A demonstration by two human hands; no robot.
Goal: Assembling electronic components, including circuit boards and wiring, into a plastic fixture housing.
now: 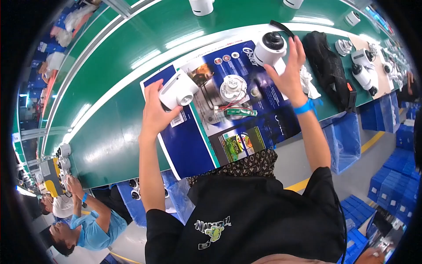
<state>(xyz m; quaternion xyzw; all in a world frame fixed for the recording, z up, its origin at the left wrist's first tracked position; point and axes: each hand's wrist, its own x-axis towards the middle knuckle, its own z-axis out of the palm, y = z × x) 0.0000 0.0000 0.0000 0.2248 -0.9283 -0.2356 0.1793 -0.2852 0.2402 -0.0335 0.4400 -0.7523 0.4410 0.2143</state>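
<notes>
My left hand grips a white plastic camera housing, fingers at its far left side and thumb by its round side opening. My right hand has its fingers spread beside a white security camera with a black domed lens. The thumb tip is at the camera's lower edge; whether it presses on it I cannot tell. Between my hands, a round white part with a metallic centre lies on a flattened printed carton. Thin red and black wires run near it to a small green circuit board.
A black mesh bag-like item lies right of the carton. Beyond it, more white cameras and small white parts sit on the green bench. Blue bins stand below the edge. Another person works at the lower left.
</notes>
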